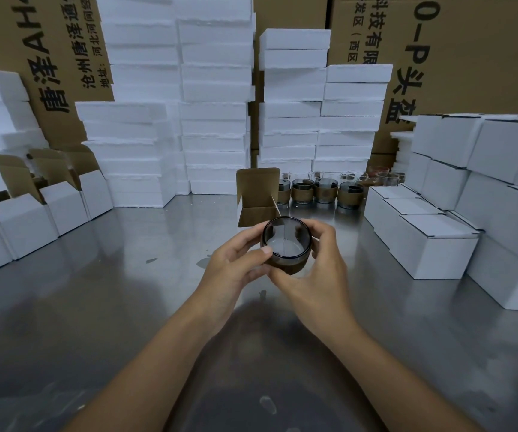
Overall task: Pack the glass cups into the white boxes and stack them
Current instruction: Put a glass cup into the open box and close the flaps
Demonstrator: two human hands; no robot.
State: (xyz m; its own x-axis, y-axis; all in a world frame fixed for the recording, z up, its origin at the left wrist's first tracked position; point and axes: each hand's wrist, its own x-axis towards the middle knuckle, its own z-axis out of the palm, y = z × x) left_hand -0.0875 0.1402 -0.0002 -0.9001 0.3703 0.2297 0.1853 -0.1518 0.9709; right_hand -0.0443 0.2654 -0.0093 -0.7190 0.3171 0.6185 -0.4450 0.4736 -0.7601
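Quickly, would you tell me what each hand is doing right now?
Left hand: holding the cup.
Right hand: holding the same cup, fingers curled round it.

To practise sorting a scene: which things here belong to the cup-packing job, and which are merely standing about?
Job: held cup, left hand, right hand, centre box, waiting cups, left boxes, closed boxes.
Standing about: foam blocks, cartons.
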